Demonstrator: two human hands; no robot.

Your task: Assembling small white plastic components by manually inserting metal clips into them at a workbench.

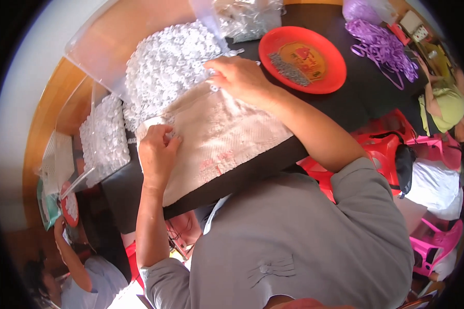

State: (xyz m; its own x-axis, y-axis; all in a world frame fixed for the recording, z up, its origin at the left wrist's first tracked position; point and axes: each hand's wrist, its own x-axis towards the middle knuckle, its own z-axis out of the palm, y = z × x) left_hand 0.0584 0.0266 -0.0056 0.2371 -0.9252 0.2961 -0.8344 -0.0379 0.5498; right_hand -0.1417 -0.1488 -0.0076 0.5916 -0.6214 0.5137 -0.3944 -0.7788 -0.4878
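A big heap of small white plastic pieces [165, 64] lies at the far edge of a beige woven cloth [227, 136]. My right hand [237, 76] reaches to the heap's right edge, its bent fingers apart beside a few loose white pieces. Over the cloth's left edge, my left hand [159, 149] has its fingers curled together; anything between them is hidden. To the right of the heap stands a round red tray [335, 72] with small grey pieces [291, 70] in it.
A clear plastic panel [100, 46] stands behind the heap. Another white pile [104, 136] lies left, purple ribbon [379, 49] far right, and a clear bag [250, 18] at the back. Red chairs [376, 162] stand right. One person [90, 278] sits lower left, another [446, 105] far right.
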